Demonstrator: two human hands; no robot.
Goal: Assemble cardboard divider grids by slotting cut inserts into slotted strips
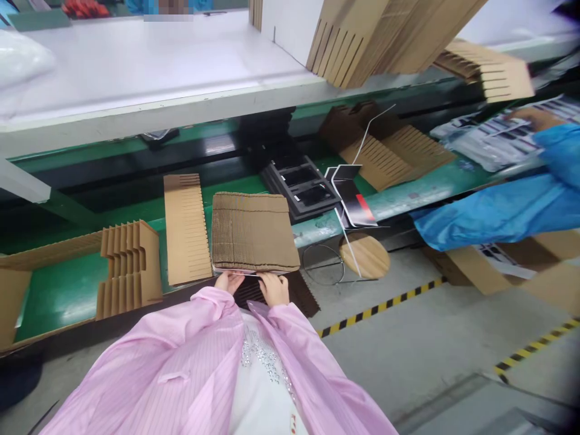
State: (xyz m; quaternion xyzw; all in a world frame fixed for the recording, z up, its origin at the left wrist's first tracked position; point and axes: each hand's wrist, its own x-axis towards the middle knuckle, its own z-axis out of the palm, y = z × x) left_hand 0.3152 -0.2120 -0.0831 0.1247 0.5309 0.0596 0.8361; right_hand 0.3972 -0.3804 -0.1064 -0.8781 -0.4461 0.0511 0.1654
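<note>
Both hands are at the near edge of a stack of brown corrugated cardboard pieces (256,232), right in front of my body. My left hand (230,281) has its fingers bent together at that edge. Close beside it, my right hand (274,289) is curled, thumb and fingers pressed together. A thin white edge runs between the hands under the stack; what they grip is too small to make out. Left of the stack lies a flat slotted cardboard sheet (183,229). To the right is a black tray (301,184) with compartments.
At left, slotted dividers (129,266) stand in an open carton (11,302) on the green conveyor. A white shelf (149,66) runs above it. On the right are a round wooden stool (365,257), printed cards (351,196), bagged items (489,136) and another person's blue sleeve (498,205).
</note>
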